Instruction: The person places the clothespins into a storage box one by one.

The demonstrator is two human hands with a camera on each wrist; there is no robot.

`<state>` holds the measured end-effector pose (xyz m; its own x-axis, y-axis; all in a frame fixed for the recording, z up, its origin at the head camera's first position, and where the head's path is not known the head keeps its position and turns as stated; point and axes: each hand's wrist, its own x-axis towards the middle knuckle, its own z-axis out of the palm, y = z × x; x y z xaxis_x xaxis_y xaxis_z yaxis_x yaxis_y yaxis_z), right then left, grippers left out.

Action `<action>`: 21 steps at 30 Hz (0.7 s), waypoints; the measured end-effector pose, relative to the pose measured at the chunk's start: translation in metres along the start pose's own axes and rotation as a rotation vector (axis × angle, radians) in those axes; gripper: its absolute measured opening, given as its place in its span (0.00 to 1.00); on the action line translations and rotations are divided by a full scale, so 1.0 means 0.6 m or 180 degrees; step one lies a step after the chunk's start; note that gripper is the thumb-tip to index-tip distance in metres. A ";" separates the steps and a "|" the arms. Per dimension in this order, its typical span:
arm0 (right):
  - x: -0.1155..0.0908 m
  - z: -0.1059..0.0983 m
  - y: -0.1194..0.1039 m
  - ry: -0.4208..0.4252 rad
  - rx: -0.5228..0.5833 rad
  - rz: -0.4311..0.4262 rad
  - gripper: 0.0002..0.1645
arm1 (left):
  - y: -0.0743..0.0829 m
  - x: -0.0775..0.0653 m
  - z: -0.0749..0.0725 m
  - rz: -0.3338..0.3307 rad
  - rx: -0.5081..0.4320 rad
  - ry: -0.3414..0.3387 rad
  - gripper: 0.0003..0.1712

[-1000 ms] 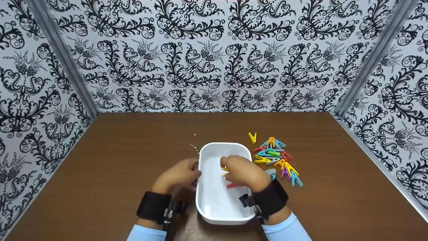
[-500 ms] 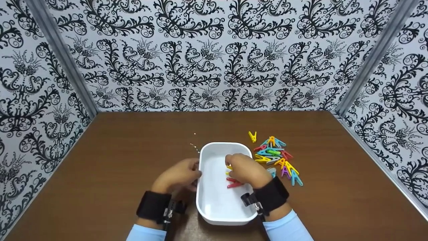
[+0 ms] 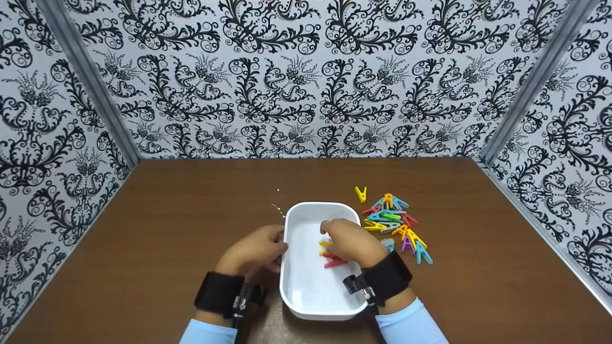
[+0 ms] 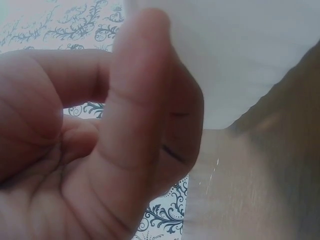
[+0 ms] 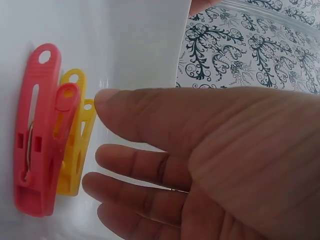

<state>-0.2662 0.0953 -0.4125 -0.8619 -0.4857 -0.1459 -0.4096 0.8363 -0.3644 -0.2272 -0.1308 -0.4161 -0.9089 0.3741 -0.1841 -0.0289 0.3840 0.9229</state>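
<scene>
left hand: at tub left wall, fingers bent, can't tell if gripping | right hand: inside tub, fingers loose, holding nothing | yellow clip, red clip: side by side in tub | clip pile: worktop, right of tub

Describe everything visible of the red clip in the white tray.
The red clip looks plastic, with rounded, holed arm ends, a slot and a metal-looking spring wire. It lies on the floor of the white tray, arms spread leftward, beside the yellow clip; whether they touch is unclear. The right hand is close but not gripping it.
</scene>
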 end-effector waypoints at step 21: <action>-0.021 -0.022 -0.014 0.0222 -0.0174 -0.0255 0.62 | 0.001 0.001 -0.001 0.0012 0.0046 0.0019 0.22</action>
<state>-0.2559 0.0978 -0.3951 -0.8436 -0.5343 -0.0531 -0.4921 0.8090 -0.3214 -0.2277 -0.1307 -0.4156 -0.9116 0.3703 -0.1786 -0.0196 0.3948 0.9186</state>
